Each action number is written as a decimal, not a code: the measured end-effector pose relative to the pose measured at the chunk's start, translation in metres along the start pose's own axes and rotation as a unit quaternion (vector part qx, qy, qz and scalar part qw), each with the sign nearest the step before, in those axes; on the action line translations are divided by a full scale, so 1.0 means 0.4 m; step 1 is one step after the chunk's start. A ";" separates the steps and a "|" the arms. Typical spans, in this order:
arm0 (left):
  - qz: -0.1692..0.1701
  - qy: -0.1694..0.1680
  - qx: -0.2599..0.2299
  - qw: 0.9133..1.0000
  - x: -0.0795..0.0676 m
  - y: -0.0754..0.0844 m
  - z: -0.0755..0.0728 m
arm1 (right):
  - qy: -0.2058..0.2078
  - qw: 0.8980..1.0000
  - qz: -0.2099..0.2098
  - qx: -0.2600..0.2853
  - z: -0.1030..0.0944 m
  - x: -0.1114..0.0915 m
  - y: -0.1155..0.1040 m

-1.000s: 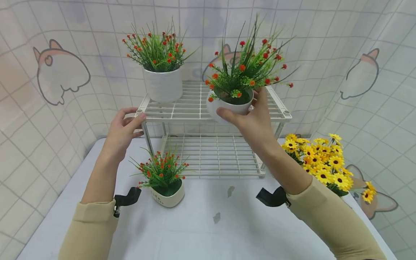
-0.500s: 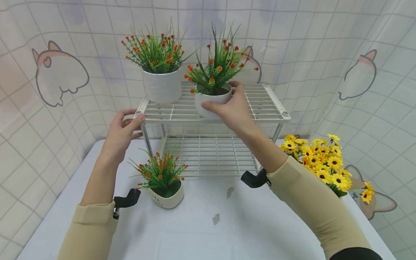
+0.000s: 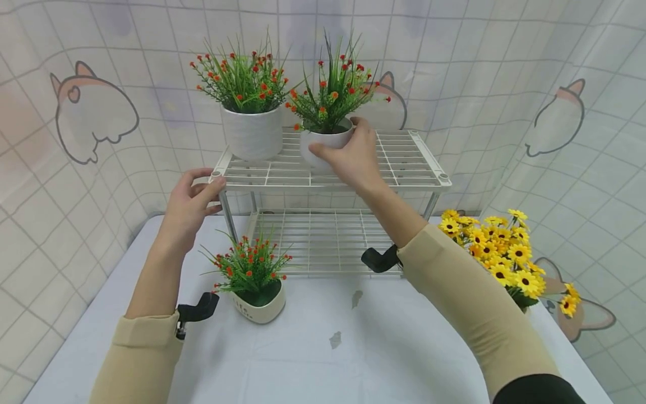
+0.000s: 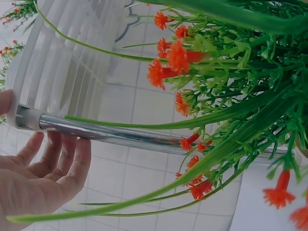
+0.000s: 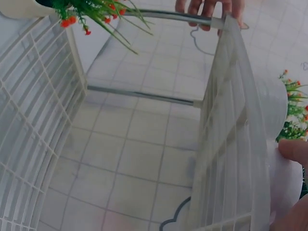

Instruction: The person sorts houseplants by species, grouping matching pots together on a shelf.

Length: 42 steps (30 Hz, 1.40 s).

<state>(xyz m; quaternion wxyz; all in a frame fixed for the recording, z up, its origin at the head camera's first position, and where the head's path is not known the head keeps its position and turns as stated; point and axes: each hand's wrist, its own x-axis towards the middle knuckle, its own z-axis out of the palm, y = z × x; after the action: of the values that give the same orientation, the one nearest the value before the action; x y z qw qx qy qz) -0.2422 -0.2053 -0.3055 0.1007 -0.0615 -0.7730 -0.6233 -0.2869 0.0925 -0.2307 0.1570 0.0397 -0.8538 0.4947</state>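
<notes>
My right hand [image 3: 355, 160] holds a small white flowerpot [image 3: 312, 150] with grass and red-orange flowers, thumb on its near side and fingers round its right side. The pot is at the upper tier of a white two-tier wire rack [image 3: 282, 186]; in the right wrist view its wall [image 5: 284, 180] is right against the tier. To its left a larger white flowerpot [image 3: 252, 134] with similar flowers stands on that tier. My left hand [image 3: 185, 207] grips the rack's front left corner, thumb on top and fingers by the metal post [image 4: 120, 134].
A cream flowerpot [image 3: 267, 308] with red flowers stands on the white-covered table [image 3: 303, 365] before the rack's left leg. Yellow flowers [image 3: 504, 252] stand to the right. Behind is a checked curtain [image 3: 469, 67]. The lower tier [image 3: 333, 241] bears nothing.
My right hand has carried the small white flowerpot leftward and back over the upper tier, beside the larger pot, and the plant has come more upright. My left hand has stayed at the rack corner.
</notes>
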 end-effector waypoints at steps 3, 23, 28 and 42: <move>0.001 0.000 0.004 1.000 -0.001 0.000 0.001 | 0.002 1.000 -0.004 -0.001 0.001 0.010 0.001; -0.001 0.004 0.008 1.000 -0.001 0.001 0.005 | -0.008 0.995 -0.083 -0.050 -0.019 -0.024 0.013; -0.002 0.005 0.007 1.000 -0.004 0.002 0.004 | -0.003 0.988 -0.149 -0.036 -0.027 -0.067 0.013; -0.002 0.001 0.012 1.000 -0.001 0.001 0.003 | -0.021 0.966 -0.251 0.051 -0.039 -0.220 0.045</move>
<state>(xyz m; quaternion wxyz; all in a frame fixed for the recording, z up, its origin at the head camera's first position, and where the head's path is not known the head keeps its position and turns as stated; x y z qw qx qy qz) -0.2416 -0.2038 -0.3054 0.1009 -0.0576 -0.7807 -0.6140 -0.2041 0.1074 -0.2655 0.2562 0.2710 -0.7930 0.4817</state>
